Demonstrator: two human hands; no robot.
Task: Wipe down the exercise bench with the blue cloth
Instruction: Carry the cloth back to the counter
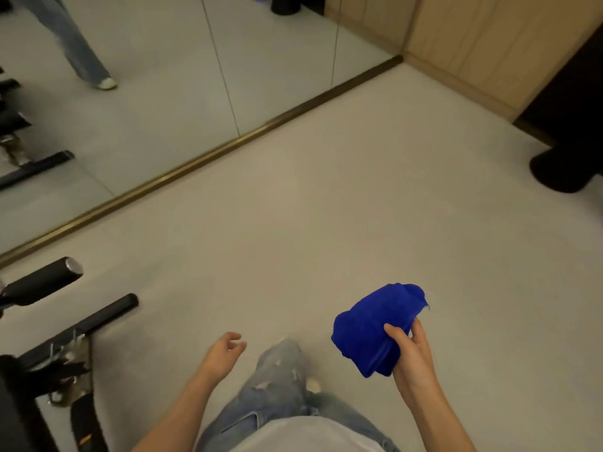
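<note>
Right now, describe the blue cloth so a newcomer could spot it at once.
From the wall mirror with its brass base strip, come down across the pale floor to the lower right of the view. There the right hand grips a bunched blue cloth. It is the only bright blue thing in view, far from the black metal frame at lower left.
</note>
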